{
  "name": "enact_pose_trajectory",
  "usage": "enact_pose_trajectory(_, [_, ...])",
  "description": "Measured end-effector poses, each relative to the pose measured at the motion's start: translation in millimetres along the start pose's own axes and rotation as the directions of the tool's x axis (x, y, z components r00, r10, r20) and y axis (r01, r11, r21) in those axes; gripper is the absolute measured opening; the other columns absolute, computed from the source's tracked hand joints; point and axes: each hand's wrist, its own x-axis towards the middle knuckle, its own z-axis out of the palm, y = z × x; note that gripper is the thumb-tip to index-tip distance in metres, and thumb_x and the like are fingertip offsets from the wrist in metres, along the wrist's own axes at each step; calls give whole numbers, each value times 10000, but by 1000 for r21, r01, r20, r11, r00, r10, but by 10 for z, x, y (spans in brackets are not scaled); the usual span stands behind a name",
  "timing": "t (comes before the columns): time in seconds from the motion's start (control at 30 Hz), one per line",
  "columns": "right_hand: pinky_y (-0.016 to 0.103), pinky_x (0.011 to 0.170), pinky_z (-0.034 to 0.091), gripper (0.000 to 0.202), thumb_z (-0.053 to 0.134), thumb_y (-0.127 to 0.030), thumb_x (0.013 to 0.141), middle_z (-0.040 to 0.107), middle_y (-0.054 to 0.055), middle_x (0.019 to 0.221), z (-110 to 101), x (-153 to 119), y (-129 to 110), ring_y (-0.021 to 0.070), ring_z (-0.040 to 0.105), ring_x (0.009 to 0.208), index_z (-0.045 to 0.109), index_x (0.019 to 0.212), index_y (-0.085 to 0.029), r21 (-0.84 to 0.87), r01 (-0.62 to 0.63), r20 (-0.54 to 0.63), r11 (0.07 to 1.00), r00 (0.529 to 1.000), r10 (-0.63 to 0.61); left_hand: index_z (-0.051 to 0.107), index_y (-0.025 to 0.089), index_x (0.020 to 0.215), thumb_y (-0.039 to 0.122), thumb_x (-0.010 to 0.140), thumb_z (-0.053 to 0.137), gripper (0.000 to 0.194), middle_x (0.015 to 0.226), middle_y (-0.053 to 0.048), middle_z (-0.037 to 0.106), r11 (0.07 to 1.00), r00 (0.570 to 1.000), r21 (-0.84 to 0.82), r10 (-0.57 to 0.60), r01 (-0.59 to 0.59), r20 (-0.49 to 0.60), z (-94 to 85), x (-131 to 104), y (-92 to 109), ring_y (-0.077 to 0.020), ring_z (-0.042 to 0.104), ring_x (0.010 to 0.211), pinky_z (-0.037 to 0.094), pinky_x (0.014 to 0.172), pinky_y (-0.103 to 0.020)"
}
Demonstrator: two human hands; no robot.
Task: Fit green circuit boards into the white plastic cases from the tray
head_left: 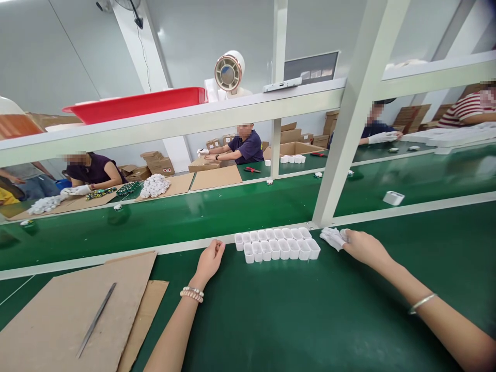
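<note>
Two rows of white open-topped plastic cups [282, 250] stand side by side on the green work surface [271, 315]. Just left of them is my left hand [210, 258], its fingers curled in and pressed together; whether anything small is between them cannot be seen. To the right of the rows, my right hand [354, 243] grips a crumpled white cloth or glove [333, 238] near the base of the post. The cloth lies partly on the surface.
Cardboard sheets [73, 310] with a metal strip [96, 319] lie at the left. A white frame post [343, 124] rises behind my right hand. Beyond runs a green conveyor [217, 212] carrying a white housing [393, 198]. A red tray [143, 105] sits overhead; several people work across.
</note>
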Motion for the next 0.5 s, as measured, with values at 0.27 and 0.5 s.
enact_pose_trajectory(0.27, [274, 559, 332, 117, 464, -125, 821, 650, 96, 775, -7, -2, -24, 192, 585, 682, 552, 755, -162, -6, 17, -11, 1000, 1000, -17, 504, 209, 933, 542, 952, 303, 389, 647, 22, 494, 1000, 1000, 0, -3, 3, 10, -3, 4, -11, -170, 509, 606, 342, 575, -268])
enact_pose_trajectory(0.5, [254, 533, 324, 119, 484, -130, 861, 629, 65, 753, -54, -24, 33, 169, 576, 653, 572, 784, -150, 8, 7, -18, 1000, 1000, -6, 503, 214, 921, 532, 947, 311, 372, 632, 30, 482, 1000, 1000, 1, -8, 8, 5, 0, 3, -5, -174, 510, 597, 338, 582, -269])
